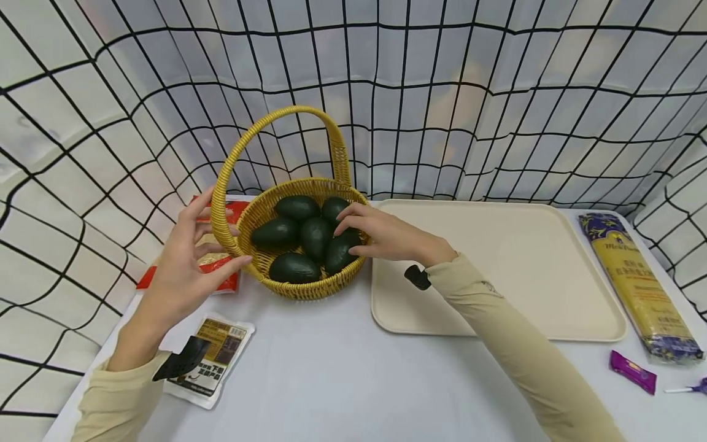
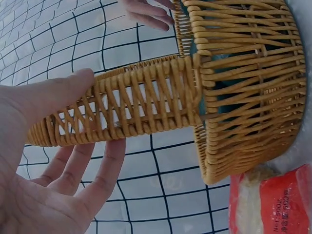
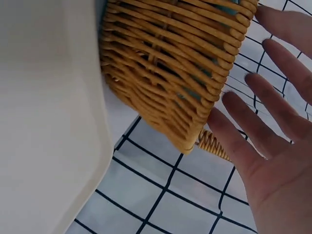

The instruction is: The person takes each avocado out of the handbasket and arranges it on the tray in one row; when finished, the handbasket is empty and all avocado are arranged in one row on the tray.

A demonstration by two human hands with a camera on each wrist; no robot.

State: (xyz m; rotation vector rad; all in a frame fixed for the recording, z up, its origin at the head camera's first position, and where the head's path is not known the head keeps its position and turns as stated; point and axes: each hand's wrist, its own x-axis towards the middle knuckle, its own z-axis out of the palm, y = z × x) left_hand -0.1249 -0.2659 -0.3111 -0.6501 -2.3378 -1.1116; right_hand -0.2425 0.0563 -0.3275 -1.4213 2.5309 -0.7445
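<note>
A yellow wicker basket (image 1: 301,290) with a tall hoop handle (image 1: 287,113) stands on the white table and holds several dark green avocados (image 1: 295,268). My left hand (image 1: 193,252) is at the basket's left side, where the handle meets the rim, with fingers straight. In the left wrist view the handle (image 2: 136,102) runs between the thumb and the loose fingers of the left hand (image 2: 58,146), and the thumb touches it. My right hand (image 1: 367,236) reaches over the right rim, fingertips resting on the avocados. In the right wrist view the right hand (image 3: 273,141) is spread beside the basket wall (image 3: 170,73).
A beige tray (image 1: 497,264) lies right of the basket. A long pasta packet (image 1: 635,282), a purple wrapper (image 1: 632,371) and a thin stick (image 1: 687,388) lie at the right edge. A red packet (image 1: 221,279) and a small pouch (image 1: 215,356) lie left. Netted walls enclose the table.
</note>
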